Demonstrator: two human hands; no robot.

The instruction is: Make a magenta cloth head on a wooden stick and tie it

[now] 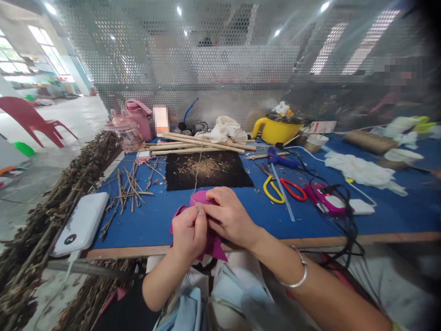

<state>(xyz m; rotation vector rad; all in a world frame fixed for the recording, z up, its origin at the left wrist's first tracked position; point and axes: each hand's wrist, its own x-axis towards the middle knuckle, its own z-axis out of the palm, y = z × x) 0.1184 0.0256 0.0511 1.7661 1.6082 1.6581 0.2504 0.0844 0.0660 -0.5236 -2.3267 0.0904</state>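
Note:
A magenta piece of fabric (217,248) hangs at the table's near edge, with a rounded part standing above my fingers. My left hand (189,230) is closed in a pinch at a thin grey string (197,172), thumb tip upward. From that pinch, the string stretches away over a black cloth (220,181). My right hand (232,218) is closed on the magenta fabric, its fingers meeting my left thumb. The fingers hide most of the fabric's middle and where the string meets it. Brown plant crumbs (206,166) cover the middle of the black cloth.
Wooden sticks (193,146) lie behind the cloth; thin twigs (132,188) are left. Scissors (274,189), a blue glue gun (284,160), a yellow pot (280,132) and black cables (347,234) occupy the right. A white power bank (86,220) sits at the left edge.

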